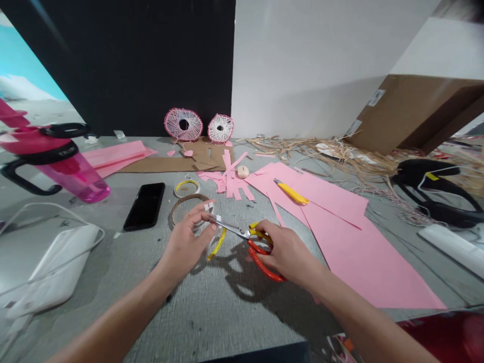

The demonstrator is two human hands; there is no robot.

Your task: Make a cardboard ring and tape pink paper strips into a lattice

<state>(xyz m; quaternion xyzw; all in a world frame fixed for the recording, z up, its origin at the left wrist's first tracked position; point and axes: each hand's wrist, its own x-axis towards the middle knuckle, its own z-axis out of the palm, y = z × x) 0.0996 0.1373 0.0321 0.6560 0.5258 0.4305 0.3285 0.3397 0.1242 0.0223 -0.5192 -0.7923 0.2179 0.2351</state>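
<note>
Scissors with red and yellow handles are in my right hand, fingers through the loops. Their blades point left and meet the fingertips of my left hand, which is closed in a pinch. Small white pieces sit at the left fingers. Below the blades hangs a curved yellow-edged band, seemingly part of a tape roll in my left hand; my fingers partly hide it. Just beyond that hand lie a brown ring and a white tape roll with a yellow inside on the grey table.
Pink paper sheets bear a yellow cutter. Pink strips lie behind. A phone, pink bottle and white power bank stand left. Two string-wrapped rings lean at the back; a cardboard box is right.
</note>
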